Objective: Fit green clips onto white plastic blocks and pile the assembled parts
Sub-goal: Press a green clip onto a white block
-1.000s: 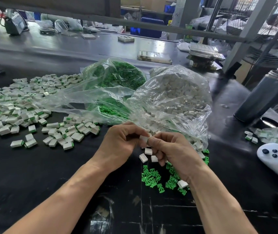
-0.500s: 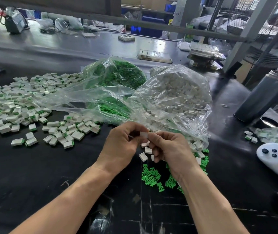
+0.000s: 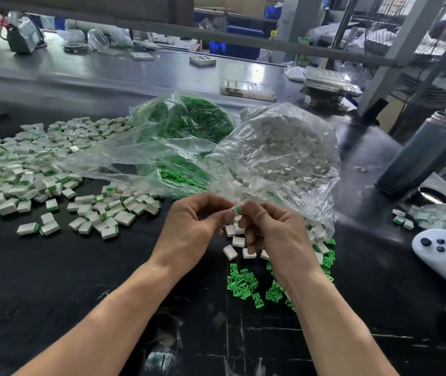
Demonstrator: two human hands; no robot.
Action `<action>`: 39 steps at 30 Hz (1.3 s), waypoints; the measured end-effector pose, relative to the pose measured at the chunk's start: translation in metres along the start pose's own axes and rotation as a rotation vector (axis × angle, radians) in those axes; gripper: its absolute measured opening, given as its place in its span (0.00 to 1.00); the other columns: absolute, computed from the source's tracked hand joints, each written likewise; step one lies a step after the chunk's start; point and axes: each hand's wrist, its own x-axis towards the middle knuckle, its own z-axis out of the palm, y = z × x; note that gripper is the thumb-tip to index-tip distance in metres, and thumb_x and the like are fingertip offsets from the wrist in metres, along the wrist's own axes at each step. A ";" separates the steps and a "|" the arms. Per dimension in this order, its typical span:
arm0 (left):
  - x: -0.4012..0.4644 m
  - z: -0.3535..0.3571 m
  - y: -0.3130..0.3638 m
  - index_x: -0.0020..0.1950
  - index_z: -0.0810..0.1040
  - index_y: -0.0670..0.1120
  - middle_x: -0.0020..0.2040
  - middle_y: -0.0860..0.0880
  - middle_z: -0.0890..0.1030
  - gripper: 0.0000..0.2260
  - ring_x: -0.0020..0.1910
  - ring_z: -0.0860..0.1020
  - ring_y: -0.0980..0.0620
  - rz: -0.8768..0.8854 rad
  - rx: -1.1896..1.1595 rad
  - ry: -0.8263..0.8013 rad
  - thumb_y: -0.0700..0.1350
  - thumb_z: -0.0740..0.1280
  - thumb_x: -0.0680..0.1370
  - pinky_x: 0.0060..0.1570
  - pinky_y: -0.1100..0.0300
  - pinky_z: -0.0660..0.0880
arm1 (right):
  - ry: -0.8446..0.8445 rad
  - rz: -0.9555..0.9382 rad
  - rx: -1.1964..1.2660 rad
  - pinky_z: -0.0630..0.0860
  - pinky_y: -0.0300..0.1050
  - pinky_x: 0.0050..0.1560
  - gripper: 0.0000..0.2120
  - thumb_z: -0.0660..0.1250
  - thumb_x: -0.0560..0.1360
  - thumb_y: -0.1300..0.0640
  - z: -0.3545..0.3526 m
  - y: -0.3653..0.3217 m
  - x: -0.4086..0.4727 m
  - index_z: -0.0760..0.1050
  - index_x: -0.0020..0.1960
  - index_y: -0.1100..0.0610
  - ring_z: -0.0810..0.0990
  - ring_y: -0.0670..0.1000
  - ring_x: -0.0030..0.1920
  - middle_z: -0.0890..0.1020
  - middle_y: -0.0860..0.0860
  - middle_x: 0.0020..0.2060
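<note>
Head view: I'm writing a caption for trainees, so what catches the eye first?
Both hands, left hand and right hand, pinch one white block with a green clip at centre. Behind them bulge two clear bags, green clips and white blocks. Assembled parts spread across the black table on the left.

I'm sitting at a black worktable [image 3: 53, 289], its top scuffed and streaked with white marks close to me. Beyond the table's far edge a glossy grey bench [image 3: 124, 74] is catching pale light in broad reflections. Above that bench a grey metal rail [image 3: 243, 42] is crossing the whole view. Right of the rail, a slanted grey post [image 3: 403, 44] is rising beside wire shelving [image 3: 384, 36], and blue bins [image 3: 240, 47] are showing behind the rail.
</note>
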 end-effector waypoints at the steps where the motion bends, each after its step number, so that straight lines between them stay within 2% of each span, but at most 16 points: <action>1: 0.000 0.000 0.000 0.46 0.86 0.53 0.41 0.52 0.87 0.07 0.37 0.80 0.57 0.010 0.011 -0.005 0.41 0.77 0.76 0.40 0.65 0.77 | 0.007 0.016 0.007 0.69 0.40 0.22 0.15 0.67 0.84 0.55 0.001 -0.001 0.000 0.83 0.45 0.63 0.73 0.49 0.26 0.81 0.55 0.33; 4: -0.001 0.002 0.000 0.47 0.86 0.54 0.44 0.49 0.87 0.05 0.45 0.84 0.47 0.024 0.042 -0.022 0.44 0.77 0.76 0.52 0.50 0.81 | -0.004 0.083 -0.040 0.64 0.40 0.21 0.24 0.60 0.86 0.45 0.006 -0.002 -0.002 0.82 0.45 0.62 0.72 0.48 0.25 0.81 0.53 0.31; 6: -0.002 0.004 0.001 0.47 0.86 0.54 0.43 0.47 0.86 0.04 0.46 0.85 0.42 0.030 0.045 -0.035 0.45 0.77 0.76 0.57 0.40 0.80 | -0.027 0.110 -0.066 0.62 0.40 0.21 0.29 0.56 0.86 0.40 0.011 -0.001 -0.004 0.81 0.42 0.61 0.72 0.48 0.24 0.81 0.53 0.29; 9: -0.005 0.006 0.004 0.48 0.85 0.53 0.41 0.45 0.85 0.03 0.44 0.85 0.40 0.026 0.042 -0.069 0.46 0.76 0.76 0.56 0.36 0.79 | -0.007 0.119 -0.108 0.62 0.40 0.22 0.31 0.54 0.86 0.38 0.019 0.000 -0.006 0.81 0.36 0.56 0.71 0.49 0.25 0.78 0.54 0.28; 12: -0.007 0.007 0.005 0.48 0.85 0.53 0.41 0.45 0.86 0.03 0.42 0.85 0.41 0.032 0.036 -0.083 0.44 0.75 0.78 0.53 0.42 0.82 | 0.018 0.126 -0.095 0.62 0.39 0.22 0.32 0.55 0.86 0.39 0.024 0.002 -0.005 0.79 0.30 0.52 0.70 0.49 0.24 0.75 0.53 0.27; 14: -0.008 0.008 0.006 0.47 0.85 0.52 0.40 0.44 0.86 0.04 0.40 0.86 0.43 0.032 0.000 -0.097 0.42 0.74 0.79 0.47 0.48 0.84 | 0.008 0.123 -0.054 0.63 0.37 0.21 0.29 0.54 0.87 0.42 0.025 0.000 -0.005 0.81 0.36 0.54 0.70 0.47 0.23 0.74 0.52 0.26; 16: -0.009 0.009 0.008 0.47 0.85 0.51 0.42 0.44 0.87 0.05 0.41 0.87 0.43 0.022 -0.040 -0.100 0.41 0.74 0.79 0.44 0.51 0.84 | -0.030 0.129 0.026 0.67 0.34 0.20 0.27 0.53 0.88 0.46 0.026 -0.003 -0.007 0.83 0.46 0.60 0.75 0.43 0.22 0.77 0.47 0.24; 18: -0.009 0.010 0.007 0.47 0.85 0.51 0.45 0.45 0.87 0.03 0.44 0.87 0.44 0.018 -0.053 -0.096 0.43 0.74 0.78 0.46 0.50 0.85 | -0.051 0.129 0.070 0.69 0.31 0.20 0.25 0.52 0.88 0.48 0.027 -0.005 -0.008 0.82 0.49 0.61 0.77 0.40 0.22 0.79 0.46 0.22; 21: -0.009 0.011 0.006 0.46 0.85 0.50 0.48 0.46 0.87 0.01 0.46 0.87 0.44 -0.001 -0.083 -0.092 0.44 0.74 0.77 0.48 0.45 0.84 | -0.028 0.102 0.062 0.68 0.32 0.20 0.25 0.51 0.88 0.49 0.029 -0.002 -0.007 0.82 0.48 0.60 0.77 0.40 0.22 0.80 0.47 0.23; 23: -0.009 0.013 0.005 0.46 0.85 0.50 0.48 0.46 0.87 0.01 0.44 0.87 0.45 -0.011 -0.104 -0.089 0.44 0.74 0.77 0.44 0.47 0.84 | -0.006 0.091 0.071 0.68 0.32 0.20 0.25 0.51 0.88 0.50 0.031 -0.001 -0.006 0.81 0.46 0.60 0.77 0.40 0.21 0.81 0.48 0.24; 26: -0.008 0.015 0.005 0.46 0.85 0.49 0.49 0.48 0.87 0.01 0.43 0.86 0.48 -0.012 -0.113 -0.081 0.45 0.74 0.76 0.41 0.54 0.83 | 0.028 0.083 0.110 0.72 0.34 0.22 0.25 0.51 0.88 0.52 0.034 0.000 -0.004 0.82 0.43 0.57 0.82 0.43 0.25 0.86 0.52 0.30; 28: -0.008 0.015 0.003 0.46 0.85 0.49 0.50 0.48 0.87 0.02 0.44 0.86 0.48 -0.016 -0.109 -0.066 0.46 0.74 0.76 0.41 0.56 0.82 | 0.066 0.080 0.092 0.76 0.37 0.26 0.27 0.52 0.87 0.52 0.036 0.004 0.000 0.84 0.40 0.56 0.86 0.48 0.32 0.88 0.56 0.35; 31: -0.007 0.017 0.003 0.46 0.85 0.49 0.50 0.49 0.87 0.02 0.44 0.86 0.49 -0.012 -0.114 -0.059 0.46 0.74 0.76 0.40 0.57 0.82 | 0.131 0.066 0.010 0.79 0.42 0.31 0.26 0.52 0.85 0.49 0.039 0.010 0.005 0.87 0.43 0.50 0.88 0.52 0.39 0.88 0.56 0.39; 34: -0.006 0.018 0.002 0.46 0.85 0.49 0.51 0.50 0.87 0.02 0.45 0.86 0.48 -0.017 -0.093 -0.036 0.47 0.74 0.76 0.42 0.56 0.81 | 0.177 0.040 -0.028 0.84 0.56 0.44 0.23 0.53 0.77 0.43 0.042 0.015 0.010 0.87 0.43 0.45 0.88 0.55 0.45 0.89 0.55 0.42; 36: -0.006 0.019 0.001 0.46 0.85 0.49 0.51 0.49 0.87 0.01 0.45 0.86 0.49 -0.018 -0.105 -0.032 0.44 0.74 0.78 0.41 0.58 0.81 | 0.190 0.012 -0.014 0.84 0.60 0.51 0.22 0.53 0.75 0.44 0.043 0.017 0.012 0.87 0.42 0.44 0.88 0.57 0.48 0.89 0.55 0.42; 39: -0.006 0.020 0.001 0.45 0.85 0.50 0.50 0.50 0.87 0.05 0.43 0.85 0.50 -0.012 -0.102 -0.022 0.41 0.74 0.79 0.39 0.61 0.80 | 0.194 -0.017 -0.016 0.84 0.57 0.47 0.23 0.53 0.75 0.44 0.044 0.018 0.013 0.87 0.41 0.43 0.88 0.55 0.46 0.88 0.54 0.40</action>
